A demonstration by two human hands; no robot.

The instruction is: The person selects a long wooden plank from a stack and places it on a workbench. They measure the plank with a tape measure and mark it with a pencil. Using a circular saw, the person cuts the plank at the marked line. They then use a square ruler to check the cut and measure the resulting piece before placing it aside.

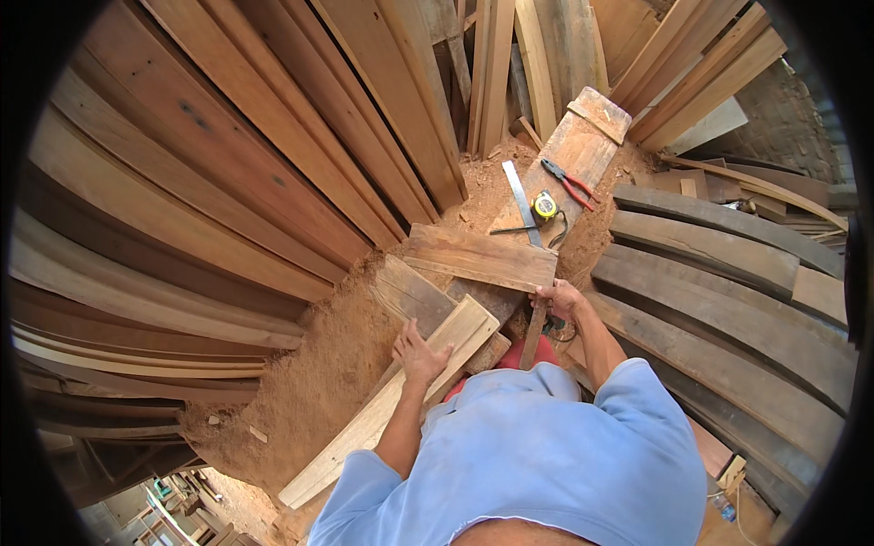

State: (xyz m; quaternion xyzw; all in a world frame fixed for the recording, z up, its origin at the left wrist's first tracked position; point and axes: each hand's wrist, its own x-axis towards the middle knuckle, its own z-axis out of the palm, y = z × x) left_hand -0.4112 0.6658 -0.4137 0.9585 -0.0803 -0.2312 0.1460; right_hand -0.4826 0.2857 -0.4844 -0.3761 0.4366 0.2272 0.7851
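My left hand (421,353) rests on a long pale wooden plank (387,409), its fingers spread and its thumb on the plank's face. A shorter greyish board (414,293) lies just beyond those fingers. With my right hand (560,298) I grip the near right corner of a short brown board (482,255), fingers closed over it. From beneath this hand a narrow dark wooden strip (533,338) runs toward my body. Whether the strip is joined to the board I cannot tell.
A low bench plank (596,136) ahead carries red-handled pliers (571,182), a yellow tape measure (544,207) and a metal square (519,196). Tall boards (228,127) lean at the left; dark curved planks (719,300) stack at the right. Sawdust (309,400) covers the ground.
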